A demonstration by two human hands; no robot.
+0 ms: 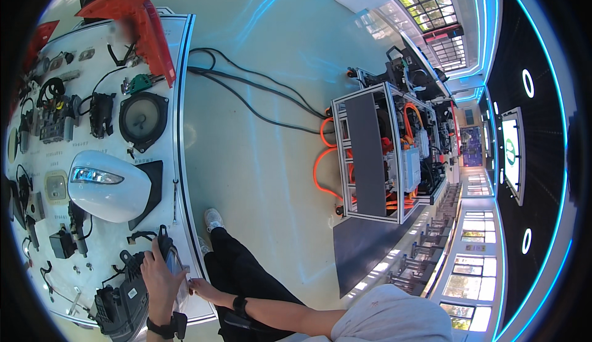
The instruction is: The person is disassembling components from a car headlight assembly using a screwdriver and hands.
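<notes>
A headlight (pixel 126 296) with a black housing and a clear lens lies at the near end of the white table. My left hand (pixel 159 278) lies over its upper part, fingers bent round the black housing and thumb toward the lens. At the table's edge, my right hand (pixel 206 290) is closed, its fingertips against the lens side; what they pinch is too small to make out. Just beyond the left hand, a black bracket end (pixel 163 238) sticks up. Farther along lie a wrench (pixel 175 201) and a white mirror housing (pixel 111 189) with a black base.
The table (pixel 179 114) also carries a round speaker (pixel 143 122), a red tail light (pixel 150 40), and several connectors and modules. On the floor to the right, black cables (pixel 259 86) run to a wheeled metal-framed rig (pixel 370 157) with orange hoses. My legs (pixel 246 262) stand beside the table.
</notes>
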